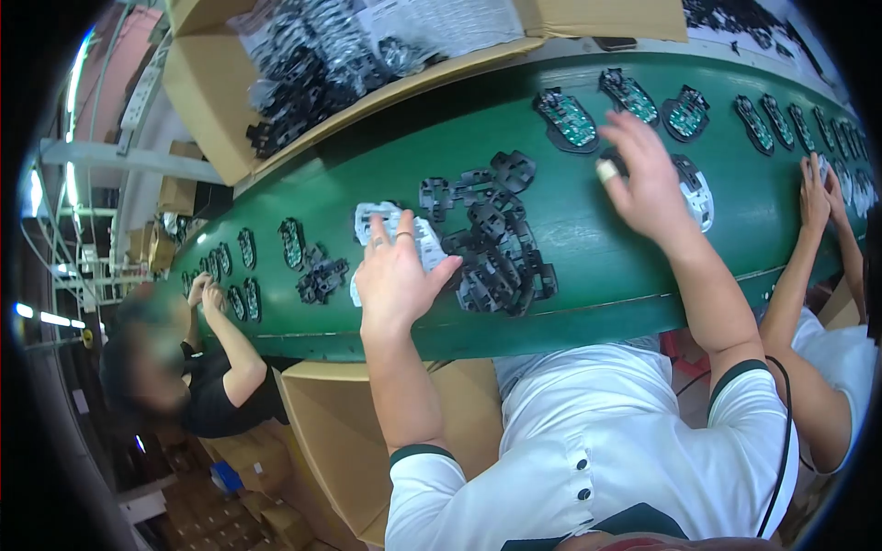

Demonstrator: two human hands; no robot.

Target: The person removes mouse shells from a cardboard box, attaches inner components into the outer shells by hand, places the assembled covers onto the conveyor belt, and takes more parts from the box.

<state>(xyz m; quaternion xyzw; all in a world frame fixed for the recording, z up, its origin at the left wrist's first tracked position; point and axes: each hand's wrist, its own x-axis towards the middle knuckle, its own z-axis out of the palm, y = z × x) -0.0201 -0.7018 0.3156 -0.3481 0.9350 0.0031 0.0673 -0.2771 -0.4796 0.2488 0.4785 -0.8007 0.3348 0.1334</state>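
Observation:
My left hand (397, 275) lies with fingers spread over white plastic mouse parts (429, 246), its fingertips seeming to touch them. Just right of it is a loose pile of black plastic mouse parts (496, 253). My right hand (643, 179) is open above the green belt, a pale cover on its thumb. Close to its fingertips lie a mouse base with a green circuit board (629, 96) and a second such base (567, 121). A white-edged mouse part (695, 195) sits beside my right wrist, partly hidden by it.
A cardboard box (207, 87) of bagged black parts stands along the far belt edge. Another mouse base (686, 115) lies farther right. Co-workers' hands (816, 197) (207, 292) work at both sides. An open carton (322, 432) stands below the near edge.

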